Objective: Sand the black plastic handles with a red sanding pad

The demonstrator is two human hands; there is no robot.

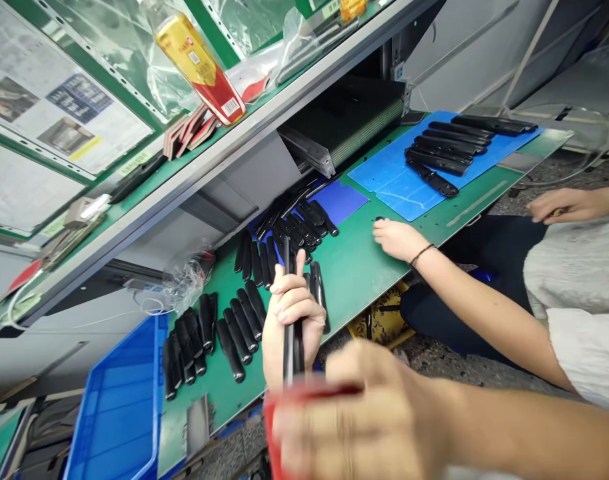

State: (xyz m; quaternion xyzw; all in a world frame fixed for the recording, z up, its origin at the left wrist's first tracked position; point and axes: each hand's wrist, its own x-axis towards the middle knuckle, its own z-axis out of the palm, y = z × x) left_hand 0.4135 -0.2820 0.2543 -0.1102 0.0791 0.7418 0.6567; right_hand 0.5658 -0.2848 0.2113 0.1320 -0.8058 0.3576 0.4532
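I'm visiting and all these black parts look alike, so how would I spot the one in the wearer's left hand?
Find the green table, then the left hand in front of it, just beyond a blurred red thing. The black part runs up through that fist as a dark stripe. Its neighbours lie on the table; this one is held.

Counted 1 bottle (pixel 202 67), 1 blue crate (pixel 112 413), 1 yellow bin (pixel 403 339), 2 blue mats (pixel 407 205), 1 red tool (pixel 273 433), the wearer's 2 hands (pixel 307 313) and a co-worker's 2 hands (pixel 398 241); found black handles (pixel 230 350) too crowded to count.
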